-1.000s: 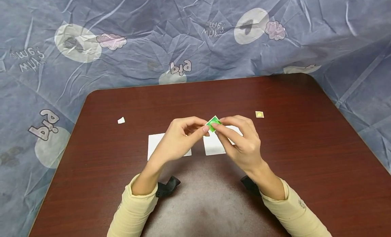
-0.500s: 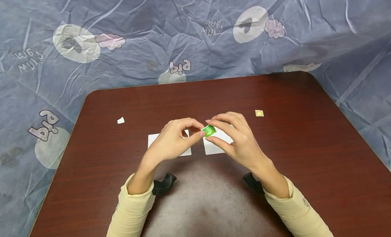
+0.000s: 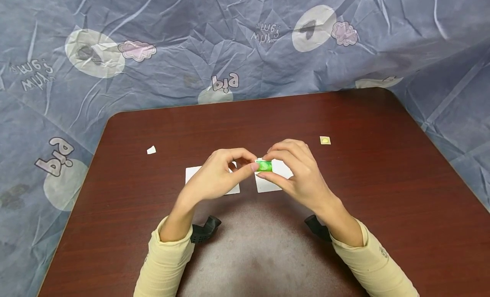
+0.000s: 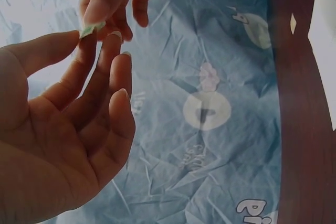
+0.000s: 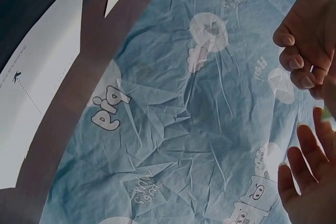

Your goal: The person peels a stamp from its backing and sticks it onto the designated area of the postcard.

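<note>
A small green paper square with a white border (image 3: 264, 166) is held up between both hands, over the white cards, and looks bowed into a curve. The thumb and index finger of my left hand (image 3: 214, 173) pinch its left end; the other left fingers are loosely bent. My right hand (image 3: 304, 173) grips it from the right, with fingertips at the upper edge and the thumb at the lower one. In the left wrist view, the right thumb presses close on the green paper square (image 4: 92, 29). The right wrist view shows only a sliver of it, at the right edge.
Two white cards, a left card (image 3: 193, 173) and a right card (image 3: 268, 185), lie under the hands. Small print and a dotted line mark one white card (image 5: 50, 87). A white scrap (image 3: 151, 150) lies far left, a yellow square (image 3: 325, 140) far right. Patterned cloth (image 3: 245, 46) hangs behind.
The green square has gone from a tilted diamond to a level, bowed strip, slightly lower. The right fingers have shifted to its upper and lower edges. The left hand keeps its pinch.
</note>
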The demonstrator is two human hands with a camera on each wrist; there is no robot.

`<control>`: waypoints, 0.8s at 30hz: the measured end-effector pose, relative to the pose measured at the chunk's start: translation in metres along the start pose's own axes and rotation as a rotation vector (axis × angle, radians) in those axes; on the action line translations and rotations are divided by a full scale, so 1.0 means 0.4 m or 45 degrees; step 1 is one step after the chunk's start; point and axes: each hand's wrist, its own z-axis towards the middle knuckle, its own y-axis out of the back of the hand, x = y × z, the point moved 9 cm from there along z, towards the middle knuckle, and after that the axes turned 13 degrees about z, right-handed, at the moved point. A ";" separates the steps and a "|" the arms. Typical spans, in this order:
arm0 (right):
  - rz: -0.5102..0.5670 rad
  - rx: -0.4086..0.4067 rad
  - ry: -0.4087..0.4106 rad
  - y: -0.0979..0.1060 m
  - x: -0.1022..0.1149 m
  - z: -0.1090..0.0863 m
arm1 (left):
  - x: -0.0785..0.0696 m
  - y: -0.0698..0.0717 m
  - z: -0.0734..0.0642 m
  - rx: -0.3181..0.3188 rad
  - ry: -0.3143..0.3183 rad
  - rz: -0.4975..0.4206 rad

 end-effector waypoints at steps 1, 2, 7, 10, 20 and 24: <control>-0.006 -0.010 0.000 0.001 0.000 0.000 | 0.001 -0.001 0.001 -0.003 0.005 -0.012; -0.014 -0.016 0.001 0.002 -0.001 -0.001 | 0.001 -0.001 0.002 -0.007 0.008 -0.023; -0.049 -0.046 -0.001 0.005 -0.003 -0.004 | 0.002 0.003 0.006 -0.054 0.023 -0.045; -0.089 -0.064 0.000 0.005 -0.005 -0.004 | 0.004 0.007 0.008 -0.091 0.039 -0.046; -0.041 -0.001 -0.141 -0.005 -0.025 -0.004 | 0.023 0.005 0.007 -0.043 0.147 0.082; 0.209 0.051 -0.344 -0.012 -0.056 -0.012 | 0.027 -0.007 0.007 0.033 0.147 0.155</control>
